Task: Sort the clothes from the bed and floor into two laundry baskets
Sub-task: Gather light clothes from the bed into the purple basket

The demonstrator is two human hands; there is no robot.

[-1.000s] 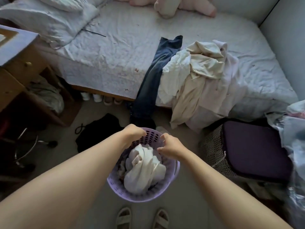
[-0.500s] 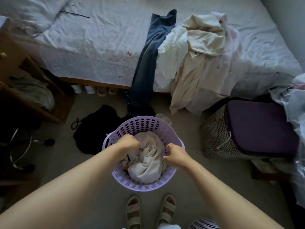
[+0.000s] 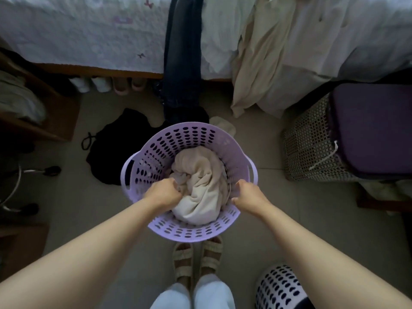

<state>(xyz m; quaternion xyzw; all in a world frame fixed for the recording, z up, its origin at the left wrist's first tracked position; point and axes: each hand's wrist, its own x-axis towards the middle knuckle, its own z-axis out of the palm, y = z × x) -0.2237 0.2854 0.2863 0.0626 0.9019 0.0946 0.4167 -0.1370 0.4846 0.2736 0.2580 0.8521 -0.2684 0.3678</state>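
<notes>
A lilac perforated laundry basket (image 3: 191, 132) stands on the floor in front of my feet. A bundled cream garment (image 3: 198, 181) lies inside it. My left hand (image 3: 163, 192) is fisted on the garment's left side, inside the basket. My right hand (image 3: 248, 195) has its fingers curled at the garment's right edge, over the basket's right rim. Dark jeans (image 3: 182, 52) hang off the bed (image 3: 78, 30) down to the floor. Beside them, cream and white clothes (image 3: 267, 54) drape over the bed edge. A black garment (image 3: 116, 143) lies on the floor to the basket's left.
A white basket with dark holes (image 3: 278, 286) sits at the bottom right. A wicker hamper with a purple cushion (image 3: 312, 141) stands on the right. A wooden shelf (image 3: 44, 126) and a chair base (image 3: 13, 186) are on the left. Shoes (image 3: 100, 83) sit under the bed, and a pale sock (image 3: 224, 127) lies behind the basket.
Both hands have gone down into the basket with the cream garment, which now lies bundled inside. My view has tilted down, bringing my feet and the white basket into sight.
</notes>
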